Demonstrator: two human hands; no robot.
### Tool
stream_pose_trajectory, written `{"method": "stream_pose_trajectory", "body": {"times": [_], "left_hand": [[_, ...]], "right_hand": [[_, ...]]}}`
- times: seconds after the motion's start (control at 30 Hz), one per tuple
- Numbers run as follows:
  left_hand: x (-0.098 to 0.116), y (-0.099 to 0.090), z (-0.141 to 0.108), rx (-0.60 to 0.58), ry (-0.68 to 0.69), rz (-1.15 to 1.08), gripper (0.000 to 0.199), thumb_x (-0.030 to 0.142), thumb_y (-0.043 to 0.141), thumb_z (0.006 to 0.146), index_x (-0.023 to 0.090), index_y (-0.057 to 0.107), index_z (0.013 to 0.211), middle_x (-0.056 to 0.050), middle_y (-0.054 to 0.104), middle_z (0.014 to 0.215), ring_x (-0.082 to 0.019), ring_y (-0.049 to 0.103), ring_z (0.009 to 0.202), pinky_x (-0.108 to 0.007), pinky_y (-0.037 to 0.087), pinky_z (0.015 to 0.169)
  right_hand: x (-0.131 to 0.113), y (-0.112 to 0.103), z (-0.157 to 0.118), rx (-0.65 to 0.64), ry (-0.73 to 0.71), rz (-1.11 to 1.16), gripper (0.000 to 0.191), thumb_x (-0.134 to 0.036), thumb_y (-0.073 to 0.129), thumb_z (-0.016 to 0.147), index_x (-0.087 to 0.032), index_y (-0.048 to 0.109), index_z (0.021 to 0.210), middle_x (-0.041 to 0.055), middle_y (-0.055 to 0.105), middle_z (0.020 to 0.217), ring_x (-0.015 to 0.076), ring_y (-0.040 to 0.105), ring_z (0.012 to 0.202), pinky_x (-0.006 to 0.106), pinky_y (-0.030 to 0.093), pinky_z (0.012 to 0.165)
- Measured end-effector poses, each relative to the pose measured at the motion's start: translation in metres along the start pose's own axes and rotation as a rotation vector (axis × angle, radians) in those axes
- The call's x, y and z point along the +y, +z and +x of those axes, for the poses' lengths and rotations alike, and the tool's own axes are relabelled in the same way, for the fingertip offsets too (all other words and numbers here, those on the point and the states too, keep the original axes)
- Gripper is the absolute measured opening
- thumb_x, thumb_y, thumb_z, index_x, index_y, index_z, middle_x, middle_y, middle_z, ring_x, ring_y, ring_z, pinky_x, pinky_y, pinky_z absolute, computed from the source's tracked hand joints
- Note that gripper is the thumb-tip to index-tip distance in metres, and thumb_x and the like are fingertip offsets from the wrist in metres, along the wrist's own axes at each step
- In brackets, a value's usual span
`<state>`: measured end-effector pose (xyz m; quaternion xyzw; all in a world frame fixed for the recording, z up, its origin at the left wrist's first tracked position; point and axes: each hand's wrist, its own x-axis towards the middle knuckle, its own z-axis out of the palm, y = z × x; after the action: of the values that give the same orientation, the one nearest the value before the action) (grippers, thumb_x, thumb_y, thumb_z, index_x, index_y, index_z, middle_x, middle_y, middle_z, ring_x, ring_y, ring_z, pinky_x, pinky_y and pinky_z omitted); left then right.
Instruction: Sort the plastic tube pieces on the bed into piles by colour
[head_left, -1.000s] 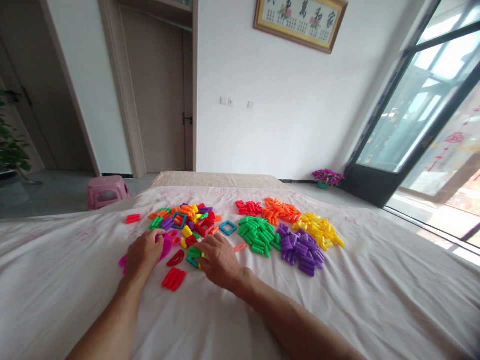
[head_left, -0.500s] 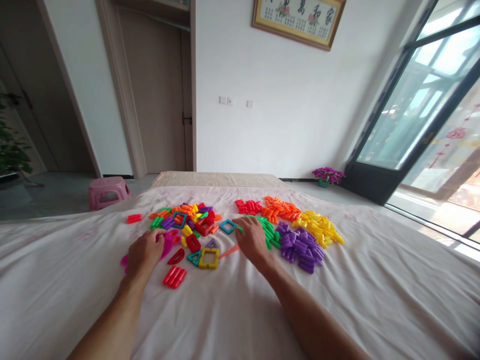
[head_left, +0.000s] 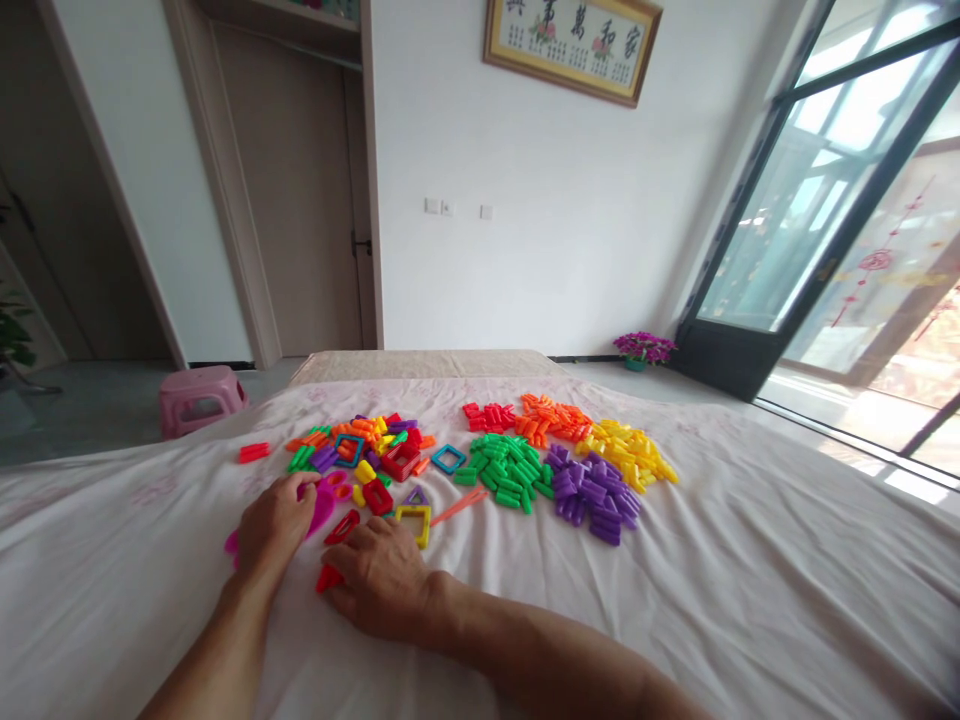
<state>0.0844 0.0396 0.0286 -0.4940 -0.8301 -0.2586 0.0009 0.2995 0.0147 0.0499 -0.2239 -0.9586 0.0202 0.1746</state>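
My left hand (head_left: 274, 520) is closed, its curled fingers against a magenta plastic piece (head_left: 321, 508) that partly shows on both sides of it. My right hand (head_left: 381, 572) reaches across to the left, its fingers bent around short red plastic rods (head_left: 328, 578), mostly hidden under it. Just beyond its knuckles are a flat red D-shaped piece (head_left: 342, 527) and a yellow square frame (head_left: 414, 526), partly covered by the hand. A small purple triangle (head_left: 416, 496) and a red block (head_left: 377, 497) sit behind these.
Sorted heaps of green (head_left: 506, 468), purple (head_left: 596, 492), yellow (head_left: 626, 450), orange (head_left: 555, 418) and red rods (head_left: 489, 416) lie to the right. A mixed pile (head_left: 375, 432) lies at the back left. A blue square frame (head_left: 448, 459) and an orange strip (head_left: 459, 506) lie between.
My right hand has moved from the green heap leftward and nearer to me, onto the red rods, uncovering the green heap. My left hand stays by the magenta piece. The view has shifted slightly.
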Motion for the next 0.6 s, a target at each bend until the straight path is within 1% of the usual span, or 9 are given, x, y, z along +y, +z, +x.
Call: {"method": "stream_pose_trajectory", "body": {"times": [0.1,0.17,0.23,0.3,0.4,0.47,0.53,0.6], "left_hand": [[-0.004,0.004,0.002,-0.003,-0.002,0.007,0.038,0.035,0.046,0.091,0.027,0.077,0.111,-0.008,0.078,0.117,-0.024,0.072,0.094,-0.030,0.051,0.075],[-0.007,0.007,0.003,-0.008,-0.007,0.015,0.039,0.037,0.044,0.091,0.027,0.076,0.112,-0.008,0.077,0.118,-0.024,0.072,0.095,-0.030,0.050,0.075],[-0.009,0.009,0.004,-0.008,0.002,0.017,0.041,0.037,0.042,0.092,0.027,0.076,0.112,-0.007,0.077,0.120,-0.024,0.071,0.098,-0.030,0.050,0.075],[-0.010,0.011,0.004,0.000,0.014,0.014,0.041,0.037,0.042,0.092,0.027,0.076,0.112,-0.007,0.076,0.121,-0.024,0.071,0.099,-0.030,0.050,0.074],[-0.011,0.012,0.005,0.001,0.015,0.014,0.040,0.037,0.042,0.091,0.028,0.076,0.110,-0.006,0.077,0.118,-0.024,0.071,0.098,-0.030,0.050,0.072],[-0.010,0.011,0.005,-0.005,0.010,0.012,0.039,0.037,0.042,0.091,0.028,0.076,0.110,-0.006,0.077,0.117,-0.024,0.071,0.097,-0.030,0.050,0.072],[-0.009,0.009,0.005,-0.010,0.001,0.011,0.038,0.037,0.043,0.091,0.028,0.076,0.110,-0.006,0.077,0.118,-0.025,0.071,0.096,-0.030,0.050,0.073],[-0.007,0.008,0.005,-0.022,-0.015,0.013,0.039,0.037,0.044,0.090,0.028,0.076,0.110,-0.007,0.077,0.118,-0.025,0.071,0.095,-0.031,0.051,0.073]], "right_hand": [[0.014,-0.015,-0.007,0.007,0.054,0.032,0.026,-0.040,0.065,0.091,-0.023,0.070,0.110,0.0052,0.074,0.101,0.0225,0.066,0.091,0.033,0.051,0.083],[0.033,-0.031,-0.013,0.049,0.139,0.047,0.029,-0.039,0.064,0.093,-0.025,0.069,0.117,0.0052,0.075,0.104,0.0220,0.068,0.094,0.032,0.050,0.084],[0.060,-0.048,-0.021,0.095,0.259,0.049,0.030,-0.039,0.063,0.093,-0.026,0.069,0.120,0.0051,0.076,0.104,0.0216,0.069,0.097,0.030,0.049,0.086],[0.093,-0.063,-0.030,0.130,0.402,0.036,0.030,-0.038,0.064,0.093,-0.026,0.071,0.120,0.0054,0.076,0.106,0.0218,0.069,0.100,0.029,0.049,0.087],[0.148,-0.080,-0.046,0.188,0.620,-0.011,0.036,-0.035,0.064,0.092,-0.023,0.070,0.125,0.0079,0.076,0.115,0.0243,0.069,0.108,0.031,0.049,0.093],[0.178,-0.088,-0.058,0.221,0.738,-0.035,0.041,-0.034,0.064,0.092,-0.020,0.067,0.130,0.0101,0.074,0.120,0.0258,0.069,0.111,0.034,0.050,0.094],[0.198,-0.092,-0.068,0.254,0.797,-0.034,0.045,-0.033,0.065,0.091,-0.018,0.064,0.134,0.0109,0.073,0.123,0.0256,0.069,0.112,0.034,0.050,0.095],[0.209,-0.092,-0.076,0.291,0.799,-0.024,0.049,-0.031,0.065,0.091,-0.018,0.061,0.138,0.0107,0.073,0.124,0.0243,0.069,0.112,0.034,0.050,0.097]]}}
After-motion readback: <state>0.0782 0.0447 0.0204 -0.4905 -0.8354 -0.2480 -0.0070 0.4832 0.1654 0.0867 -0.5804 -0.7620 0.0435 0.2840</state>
